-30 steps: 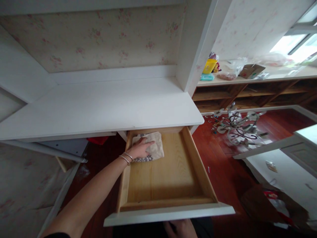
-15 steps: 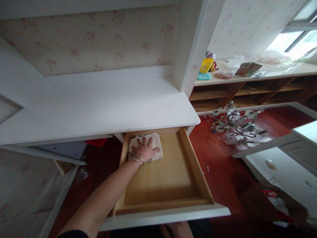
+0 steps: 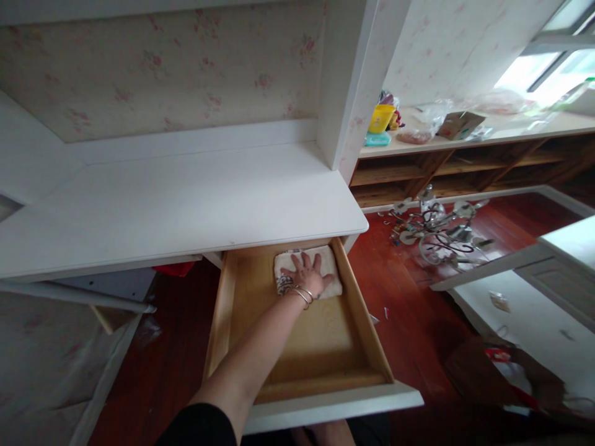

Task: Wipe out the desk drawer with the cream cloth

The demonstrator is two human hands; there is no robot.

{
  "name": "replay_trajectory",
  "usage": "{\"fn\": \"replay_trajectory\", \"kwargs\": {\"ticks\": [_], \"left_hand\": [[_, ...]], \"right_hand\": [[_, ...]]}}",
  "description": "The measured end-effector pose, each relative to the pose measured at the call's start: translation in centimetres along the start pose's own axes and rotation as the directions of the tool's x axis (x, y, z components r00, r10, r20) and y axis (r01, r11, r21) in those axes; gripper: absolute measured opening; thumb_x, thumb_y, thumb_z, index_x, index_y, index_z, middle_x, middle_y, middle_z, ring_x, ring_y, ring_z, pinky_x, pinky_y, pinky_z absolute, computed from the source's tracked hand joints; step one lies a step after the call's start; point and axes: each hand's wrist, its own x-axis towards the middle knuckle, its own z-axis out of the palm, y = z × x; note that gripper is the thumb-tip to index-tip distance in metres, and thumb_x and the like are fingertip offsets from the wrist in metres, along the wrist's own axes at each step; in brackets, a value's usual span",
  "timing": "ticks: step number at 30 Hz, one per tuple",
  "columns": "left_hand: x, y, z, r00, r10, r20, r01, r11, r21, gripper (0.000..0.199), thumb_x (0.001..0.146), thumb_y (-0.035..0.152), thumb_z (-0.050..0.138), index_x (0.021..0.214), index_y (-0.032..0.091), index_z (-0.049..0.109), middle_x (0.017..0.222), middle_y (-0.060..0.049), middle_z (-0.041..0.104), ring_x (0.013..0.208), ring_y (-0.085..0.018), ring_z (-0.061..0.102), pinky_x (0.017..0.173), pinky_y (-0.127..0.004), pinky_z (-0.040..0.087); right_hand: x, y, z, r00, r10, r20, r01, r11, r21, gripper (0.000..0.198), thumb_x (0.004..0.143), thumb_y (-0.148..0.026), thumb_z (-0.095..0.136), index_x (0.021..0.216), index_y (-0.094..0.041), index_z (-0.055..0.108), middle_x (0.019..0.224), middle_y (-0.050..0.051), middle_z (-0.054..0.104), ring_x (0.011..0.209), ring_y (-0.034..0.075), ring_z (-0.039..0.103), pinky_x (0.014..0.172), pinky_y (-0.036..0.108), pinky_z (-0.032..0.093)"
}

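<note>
My left hand (image 3: 307, 275) lies flat with fingers spread on a folded cream cloth (image 3: 331, 286) with a dark pattern at one edge. The cloth rests on the bottom of a pulled-out wooden drawer (image 3: 316, 347), in its back right corner. Two thin bangles circle the left wrist. A white front panel (image 3: 344, 406) closes the near side of the drawer. Below that panel, at the bottom edge of the view, shows some bare skin that seems to be my right hand (image 3: 328, 433); its fingers are mostly hidden.
A white desktop (image 3: 209, 198) overhangs the drawer's back. On the red wooden floor to the right lies a chandelier (image 3: 439, 232) with loose parts. Beyond it, a low shelf unit (image 3: 465, 155) carries a yellow container (image 3: 381, 118) and plastic bags. White furniture (image 3: 534, 266) stands at right.
My left hand has slid the cloth from the drawer's back left corner across to the back right. The camera view has shifted slightly.
</note>
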Motion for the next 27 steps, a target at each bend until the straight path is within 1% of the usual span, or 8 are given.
{"fn": "replay_trajectory", "kwargs": {"ticks": [3, 5, 8, 10, 15, 18, 22, 27], "left_hand": [[0.5, 0.4, -0.7, 0.999, 0.017, 0.030, -0.017, 1.000, -0.005, 0.082, 0.081, 0.074, 0.029, 0.152, 0.035, 0.021, 0.160, -0.012, 0.016, 0.139, -0.050, 0.008, 0.095, -0.081, 0.019], [0.3, 0.2, -1.1, 0.998, 0.040, 0.047, -0.040, 0.999, -0.005, 0.083, 0.080, 0.075, 0.032, 0.152, 0.036, 0.021, 0.158, -0.011, 0.018, 0.138, -0.050, 0.010, 0.095, -0.081, 0.020], [-0.7, 0.1, -1.1, 0.995, 0.085, 0.058, -0.086, 0.996, 0.004, 0.083, 0.079, 0.075, 0.032, 0.151, 0.035, 0.024, 0.157, -0.011, 0.022, 0.135, -0.049, 0.014, 0.095, -0.080, 0.021], [-1.8, 0.2, -0.6, 0.992, 0.113, 0.047, -0.114, 0.993, 0.011, 0.083, 0.080, 0.076, 0.029, 0.151, 0.033, 0.027, 0.155, -0.012, 0.024, 0.133, -0.050, 0.016, 0.094, -0.080, 0.022], [-5.2, 1.0, 0.9, 0.986, 0.164, 0.040, -0.166, 0.985, 0.040, 0.087, 0.080, 0.078, 0.023, 0.152, 0.029, 0.027, 0.154, -0.014, 0.027, 0.132, -0.052, 0.016, 0.093, -0.079, 0.024], [-7.4, 1.7, 1.1, 0.986, 0.148, 0.083, -0.154, 0.985, 0.074, 0.086, 0.082, 0.076, 0.024, 0.153, 0.028, 0.025, 0.154, -0.015, 0.027, 0.133, -0.053, 0.017, 0.092, -0.078, 0.028], [-10.2, 2.8, 1.2, 0.983, 0.112, 0.142, -0.131, 0.982, 0.133, 0.081, 0.084, 0.071, 0.030, 0.153, 0.029, 0.023, 0.154, -0.016, 0.027, 0.134, -0.053, 0.019, 0.090, -0.076, 0.034], [-12.7, 3.8, 2.8, 0.986, 0.091, 0.142, -0.121, 0.969, 0.218, 0.081, 0.084, 0.072, 0.033, 0.154, 0.030, 0.022, 0.153, -0.018, 0.028, 0.131, -0.055, 0.024, 0.081, -0.074, 0.042]], "right_hand": [[0.2, -0.5, -0.8, 0.999, 0.015, 0.044, -0.018, 0.999, 0.049, 0.025, 0.086, -0.026, 0.052, 0.091, -0.027, 0.076, 0.099, 0.002, 0.076, 0.093, 0.024, 0.068, 0.080, 0.028, 0.050], [0.2, -0.8, -1.3, 0.999, 0.024, 0.047, -0.027, 0.998, 0.060, 0.027, 0.088, -0.029, 0.050, 0.092, -0.027, 0.076, 0.099, 0.003, 0.076, 0.093, 0.024, 0.069, 0.080, 0.028, 0.050], [0.1, -1.0, -1.6, 0.999, -0.009, 0.031, 0.007, 0.999, 0.050, 0.028, 0.088, -0.029, 0.050, 0.097, -0.027, 0.076, 0.106, 0.004, 0.075, 0.095, 0.024, 0.067, 0.082, 0.029, 0.049], [0.0, -1.0, -1.7, 0.999, -0.026, 0.029, 0.025, 0.999, 0.047, 0.028, 0.088, -0.029, 0.050, 0.102, -0.028, 0.075, 0.112, 0.003, 0.073, 0.099, 0.025, 0.066, 0.086, 0.030, 0.048], [-0.4, -1.4, -2.0, 0.999, 0.017, 0.040, -0.020, 0.997, 0.074, 0.028, 0.092, -0.031, 0.048, 0.100, -0.028, 0.074, 0.107, 0.002, 0.074, 0.104, 0.026, 0.066, 0.090, 0.034, 0.047], [-0.4, -2.0, -2.4, 0.999, 0.035, 0.041, -0.038, 0.996, 0.076, 0.030, 0.093, -0.032, 0.046, 0.098, -0.026, 0.075, 0.107, 0.003, 0.074, 0.104, 0.027, 0.066, 0.090, 0.036, 0.047], [-0.3, -2.8, -3.0, 0.998, 0.049, 0.039, -0.052, 0.997, 0.063, 0.033, 0.094, -0.033, 0.043, 0.099, -0.024, 0.075, 0.107, 0.005, 0.074, 0.104, 0.027, 0.066, 0.091, 0.036, 0.047], [-0.3, -3.6, -3.5, 0.998, 0.060, 0.022, -0.062, 0.996, 0.059, 0.034, 0.095, -0.033, 0.043, 0.101, -0.024, 0.075, 0.109, 0.005, 0.074, 0.105, 0.025, 0.066, 0.092, 0.036, 0.047]]}}
